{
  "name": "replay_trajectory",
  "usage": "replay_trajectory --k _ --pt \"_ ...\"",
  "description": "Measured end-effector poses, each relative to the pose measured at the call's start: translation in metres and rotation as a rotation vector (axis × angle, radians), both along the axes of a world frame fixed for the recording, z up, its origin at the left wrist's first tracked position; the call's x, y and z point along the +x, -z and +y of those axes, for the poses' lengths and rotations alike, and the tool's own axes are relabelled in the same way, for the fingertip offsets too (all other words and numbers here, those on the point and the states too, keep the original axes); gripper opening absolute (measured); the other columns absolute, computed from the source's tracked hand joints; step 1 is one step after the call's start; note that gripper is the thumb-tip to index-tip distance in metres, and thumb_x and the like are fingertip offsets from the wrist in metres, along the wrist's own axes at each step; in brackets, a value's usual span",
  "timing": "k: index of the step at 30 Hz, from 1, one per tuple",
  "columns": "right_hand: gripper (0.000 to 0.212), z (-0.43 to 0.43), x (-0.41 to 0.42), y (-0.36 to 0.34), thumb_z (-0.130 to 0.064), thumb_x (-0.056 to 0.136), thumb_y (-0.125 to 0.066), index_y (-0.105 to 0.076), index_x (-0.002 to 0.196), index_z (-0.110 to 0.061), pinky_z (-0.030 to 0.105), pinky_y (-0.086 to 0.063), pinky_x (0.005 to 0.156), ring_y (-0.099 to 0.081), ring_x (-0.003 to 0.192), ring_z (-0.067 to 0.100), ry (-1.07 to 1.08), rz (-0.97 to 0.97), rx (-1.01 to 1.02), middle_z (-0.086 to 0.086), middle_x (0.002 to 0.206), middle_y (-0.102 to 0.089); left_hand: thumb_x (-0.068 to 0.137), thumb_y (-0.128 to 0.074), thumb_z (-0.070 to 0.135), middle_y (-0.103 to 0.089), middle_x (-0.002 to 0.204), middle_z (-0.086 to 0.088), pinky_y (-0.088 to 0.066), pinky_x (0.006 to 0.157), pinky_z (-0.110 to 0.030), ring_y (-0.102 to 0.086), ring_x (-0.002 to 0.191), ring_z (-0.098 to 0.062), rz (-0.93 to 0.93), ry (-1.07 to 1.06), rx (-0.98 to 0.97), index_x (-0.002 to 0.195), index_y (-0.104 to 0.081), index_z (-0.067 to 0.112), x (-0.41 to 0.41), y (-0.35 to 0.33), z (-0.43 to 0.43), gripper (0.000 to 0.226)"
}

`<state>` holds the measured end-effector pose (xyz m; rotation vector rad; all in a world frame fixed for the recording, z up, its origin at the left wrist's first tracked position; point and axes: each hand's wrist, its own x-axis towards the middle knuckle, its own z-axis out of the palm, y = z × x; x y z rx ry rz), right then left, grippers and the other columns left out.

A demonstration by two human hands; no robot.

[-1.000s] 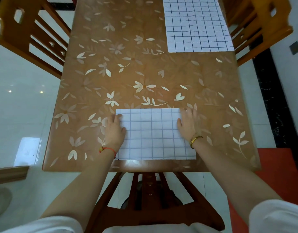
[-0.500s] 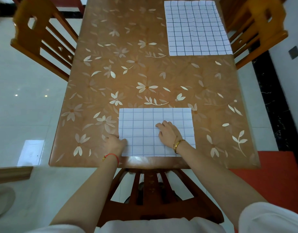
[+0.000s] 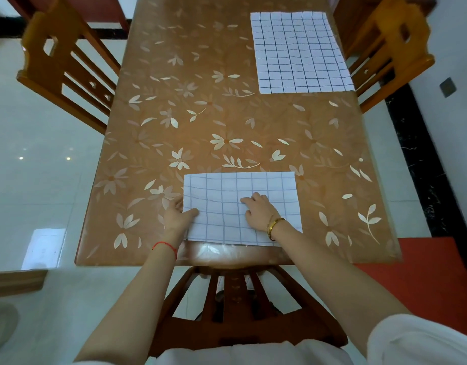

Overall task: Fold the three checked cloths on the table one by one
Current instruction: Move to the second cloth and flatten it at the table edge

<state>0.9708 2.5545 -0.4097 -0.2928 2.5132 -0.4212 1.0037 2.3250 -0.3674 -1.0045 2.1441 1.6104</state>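
A folded white checked cloth lies at the near edge of the brown flowered table. My left hand pinches the cloth's left edge, thumb on top and fingers beneath. My right hand rests flat on the cloth, right of its middle, pressing it down. A second checked cloth lies spread flat at the far right of the table. No third cloth is in view.
Wooden chairs stand at the left, at the far right and right in front of me under the table's near edge. White tiled floor on the left, red mat at the near right.
My right hand slid from the cloth's right edge to its middle. My left hand moved down the left edge and took it in a pinch, and the edge has lifted slightly.
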Motion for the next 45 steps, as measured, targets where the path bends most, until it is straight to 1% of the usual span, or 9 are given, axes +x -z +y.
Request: replay_trajectory --k 6,10,15,21,24,26,32,38,45 --pt "0.043 -0.006 0.017 -0.001 -0.02 0.098 -0.04 -0.044 0.14 -0.016 0.035 -0.045 0.091 -0.044 0.115 0.025 0.056 -0.028 -0.083 0.01 0.127 -0.042 0.088 -0.058 0.001 -0.066 0.112 -0.006 -0.049 0.074 -0.026 -0.062 0.102 -0.025 0.124 0.254 -0.064 0.123 -0.06 0.006 -0.001 -0.014 -0.009 0.035" --pt "0.022 -0.013 0.04 -0.001 -0.021 0.095 -0.047 -0.056 0.115 -0.015 0.033 -0.046 0.069 -0.058 0.082 0.024 0.162 -0.014 -0.207 0.002 0.091 -0.055 0.092 -0.056 0.002 -0.064 0.116 -0.007 -0.049 0.087 -0.035 -0.059 0.103 -0.023 0.147 0.364 -0.115 0.126 -0.057 0.006 0.006 -0.017 -0.011 0.034" --pt "0.022 -0.021 0.06 0.004 -0.019 0.093 -0.047 -0.061 0.11 -0.017 0.038 -0.053 0.076 -0.056 0.071 0.018 0.3 -0.177 -0.324 -0.004 0.072 -0.054 0.088 -0.058 -0.002 -0.064 0.11 -0.001 -0.052 0.087 -0.035 -0.061 0.105 -0.025 0.124 0.315 -0.025 0.128 -0.054 0.009 0.018 -0.015 -0.009 0.042" --pt "0.023 -0.021 0.066 0.002 -0.014 0.094 -0.045 -0.06 0.111 -0.018 0.024 -0.044 0.058 -0.052 0.065 0.015 0.41 -0.262 -0.414 -0.001 0.076 -0.056 0.076 -0.067 0.011 -0.064 0.106 0.0 -0.056 0.085 -0.04 -0.062 0.096 -0.021 0.149 0.489 -0.042 0.115 -0.042 0.063 0.019 -0.025 0.002 0.069" --pt "0.023 -0.021 0.061 0.001 -0.015 0.096 -0.045 -0.061 0.111 -0.021 0.032 -0.053 0.061 -0.056 0.067 0.017 0.538 -0.274 -0.471 0.004 0.092 -0.063 0.083 -0.062 -0.002 -0.055 0.084 -0.015 -0.052 0.069 -0.031 -0.055 0.076 -0.019 0.18 0.546 -0.004 0.143 -0.032 0.047 0.017 -0.032 0.018 0.083" --pt "0.032 -0.018 0.051 -0.002 -0.012 0.096 -0.043 -0.057 0.124 -0.02 0.041 -0.055 0.065 -0.055 0.067 0.02 0.614 -0.212 -0.506 0.009 0.088 -0.063 0.083 -0.059 -0.004 -0.048 0.071 -0.003 -0.045 0.067 -0.028 -0.049 0.066 -0.013 0.19 0.552 -0.013 0.151 -0.024 0.041 0.015 -0.034 0.025 0.089" --pt "0.063 -0.017 -0.003 -0.015 -0.008 0.091 -0.037 -0.031 0.148 -0.035 0.042 -0.057 0.067 -0.058 0.068 0.027 0.572 -0.248 -0.455 0.014 0.09 -0.064 0.076 -0.059 0.009 -0.046 0.064 0.011 -0.048 0.069 -0.042 -0.049 0.063 -0.013 0.209 0.613 -0.086 0.137 -0.03 0.062 0.009 -0.03 0.026 0.085" --pt "0.07 -0.036 -0.033 -0.025 -0.003 0.089 -0.029 -0.026 0.151 -0.036 0.021 -0.047 0.042 -0.054 0.056 0.021 0.571 -0.41 -0.403 0.013 0.104 -0.057 0.071 -0.059 0.026 -0.053 0.071 0.023 -0.055 0.08 -0.047 -0.056 0.073 -0.013 0.208 0.664 -0.19 0.134 -0.023 0.068 0.003 -0.025 0.027 0.084" --pt "0.056 -0.041 -0.039 -0.022 0.003 0.09 -0.027 -0.04 0.141 -0.019 0.024 -0.047 0.045 -0.053 0.054 0.023 0.745 -0.464 -0.516 0.014 0.075 -0.059 0.083 -0.057 -0.008 -0.045 0.074 0.005 -0.04 0.063 -0.011 -0.044 0.062 -0.003 0.287 0.613 -0.092 0.152 -0.032 0.028 -0.009 -0.033 0.045 0.082"
